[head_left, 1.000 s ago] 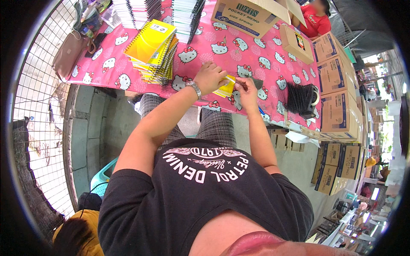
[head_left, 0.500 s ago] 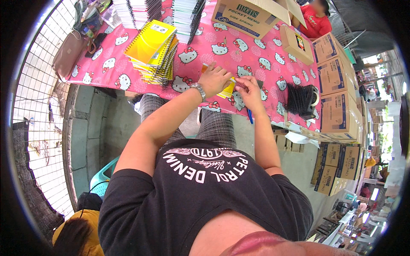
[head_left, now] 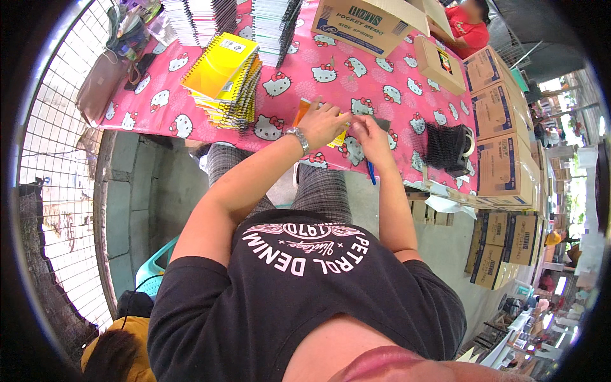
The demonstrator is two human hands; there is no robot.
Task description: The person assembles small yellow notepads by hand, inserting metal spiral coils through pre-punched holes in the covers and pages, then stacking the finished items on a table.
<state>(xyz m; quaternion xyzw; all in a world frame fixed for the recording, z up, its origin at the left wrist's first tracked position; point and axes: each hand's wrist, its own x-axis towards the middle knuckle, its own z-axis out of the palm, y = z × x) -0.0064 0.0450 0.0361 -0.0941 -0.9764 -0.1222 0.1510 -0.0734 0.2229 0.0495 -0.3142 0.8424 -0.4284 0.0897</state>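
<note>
A small yellow and orange notebook (head_left: 301,113) lies near the table's front edge, mostly covered by my hands. My left hand (head_left: 324,122), with a metal watch at the wrist, rests over it and holds it down, its fingers bent toward the right. Against its right edge, my right hand (head_left: 372,139) is closed in a pinch, thumb and fingertips together. What those fingertips hold is too small to make out. Just below the right hand, a blue pen (head_left: 372,172) sticks out over the table edge. A dark flat piece (head_left: 382,124) shows behind that hand.
Left of my hands stands a stack of yellow spiral notebooks (head_left: 223,67), with taller white-paged stacks (head_left: 273,28) behind. Black spiral coils (head_left: 441,148) lie at the right. Cardboard boxes (head_left: 363,28) stand at the back and are piled (head_left: 499,114) on the right. A person in red (head_left: 468,30) sits far right.
My right hand has turned and closed in against the notebook's right edge, hiding the dark piece seen at its fingertips before. My left hand stays on the notebook. The view has shifted slightly.
</note>
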